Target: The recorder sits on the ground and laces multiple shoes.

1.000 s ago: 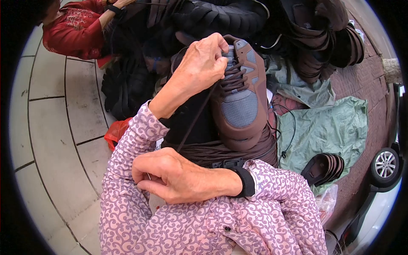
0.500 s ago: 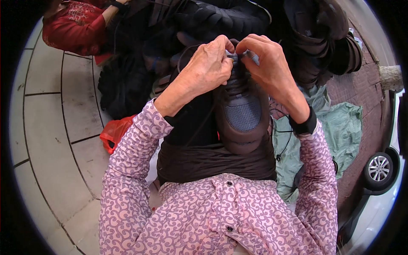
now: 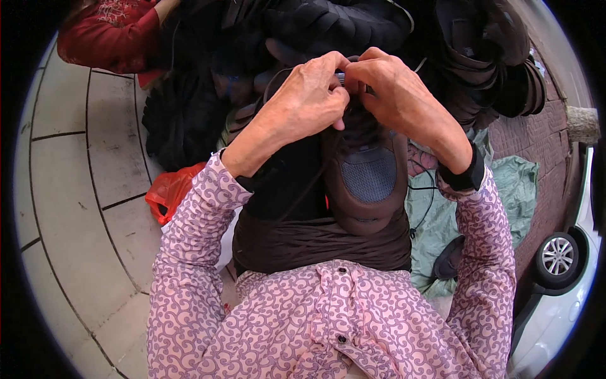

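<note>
A dark brown shoe (image 3: 361,218) with a grey mesh toe panel (image 3: 368,175) rests over my lap, its toe towards me. Both hands meet at the upper end of its lacing. My left hand (image 3: 309,95) is closed in a pinch, seemingly on a thin dark shoelace that loops out beside it. Curled over the shoe's top opening, the fingers of my right hand (image 3: 394,88) grip its upper edge; their tips are partly hidden. A thick bundle of dark brown laces (image 3: 315,245) lies across my lap below the toe.
Piled dark shoes (image 3: 341,28) fill the far side, with more stacked shoes (image 3: 473,57) at far right. A person in a red sleeve (image 3: 107,38) is at far left. Around me are a red plastic bag (image 3: 170,189), green sheeting (image 3: 505,189) and a parked car's wheel (image 3: 558,256).
My right hand has turned inward, its fingers closing over the shoe's top beside the left hand. The right forearm has shifted outward, and the shoe's toe has moved slightly right and nearer me.
</note>
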The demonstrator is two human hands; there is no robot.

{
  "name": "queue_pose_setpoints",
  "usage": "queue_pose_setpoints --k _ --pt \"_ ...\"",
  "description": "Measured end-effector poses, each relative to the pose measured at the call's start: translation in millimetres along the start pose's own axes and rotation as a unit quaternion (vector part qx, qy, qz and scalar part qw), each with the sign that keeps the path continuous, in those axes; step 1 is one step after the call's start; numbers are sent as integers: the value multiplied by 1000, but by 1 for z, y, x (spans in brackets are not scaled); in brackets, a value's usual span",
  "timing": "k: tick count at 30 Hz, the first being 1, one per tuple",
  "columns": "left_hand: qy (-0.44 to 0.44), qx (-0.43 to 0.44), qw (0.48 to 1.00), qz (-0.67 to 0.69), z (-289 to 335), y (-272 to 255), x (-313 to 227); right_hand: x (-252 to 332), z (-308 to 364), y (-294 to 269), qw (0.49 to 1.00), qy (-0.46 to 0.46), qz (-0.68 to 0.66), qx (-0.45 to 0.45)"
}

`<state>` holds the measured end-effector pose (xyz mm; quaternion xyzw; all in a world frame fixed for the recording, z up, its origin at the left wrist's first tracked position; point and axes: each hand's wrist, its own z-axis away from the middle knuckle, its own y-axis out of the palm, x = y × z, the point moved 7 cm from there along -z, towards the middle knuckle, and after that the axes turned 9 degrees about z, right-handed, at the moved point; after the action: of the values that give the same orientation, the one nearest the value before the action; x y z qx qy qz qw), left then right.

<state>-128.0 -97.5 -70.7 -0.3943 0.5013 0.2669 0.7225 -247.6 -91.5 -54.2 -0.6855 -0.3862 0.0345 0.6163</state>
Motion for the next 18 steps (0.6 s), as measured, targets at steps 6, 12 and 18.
queue_pose_setpoints --k 6,12,18 --pt "5 3 1000 13 6 -7 -1 -4 -2 5 999 18 -13 35" --pt "6 -15 1000 -12 15 -10 -2 9 -1 5 998 -42 44 -2" --pt "-12 -15 997 70 16 -14 6 8 -2 -8 999 8 -31 34"
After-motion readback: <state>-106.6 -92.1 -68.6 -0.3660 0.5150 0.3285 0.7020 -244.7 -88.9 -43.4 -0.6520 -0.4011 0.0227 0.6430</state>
